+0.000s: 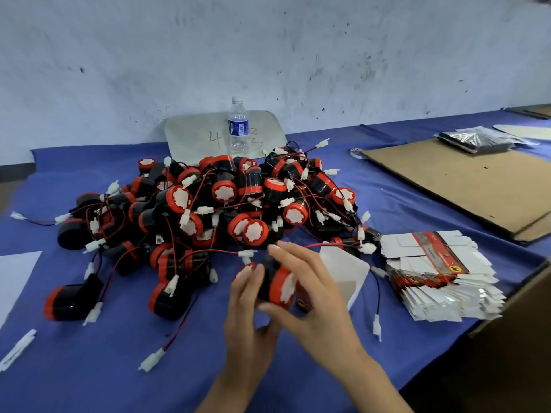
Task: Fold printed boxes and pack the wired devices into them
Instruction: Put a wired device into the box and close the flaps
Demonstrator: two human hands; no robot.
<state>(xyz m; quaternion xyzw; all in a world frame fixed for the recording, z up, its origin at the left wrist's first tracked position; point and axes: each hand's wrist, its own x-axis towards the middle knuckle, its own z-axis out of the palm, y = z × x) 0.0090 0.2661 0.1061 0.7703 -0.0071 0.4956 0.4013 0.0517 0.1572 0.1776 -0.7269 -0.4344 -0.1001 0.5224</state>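
A big pile of black-and-red wired devices [214,204] with white plugs lies on the blue cloth. In front of the pile, both my hands hold one device [278,289]. My left hand [247,317] grips its black end from the left and below. My right hand [310,296] curls over its red end. Behind my right hand stands a folded printed box [346,275] with its white flap raised; the device's red end is at the box's opening. A stack of flat printed boxes [438,278] lies to the right.
A water bottle [238,126] stands behind the pile against a grey board [193,135]. Brown cardboard sheets [465,180] lie at the right, with a dark bag [474,141] beyond. A cardboard carton's edge [512,308] is at the near right. White paper [15,275] lies left.
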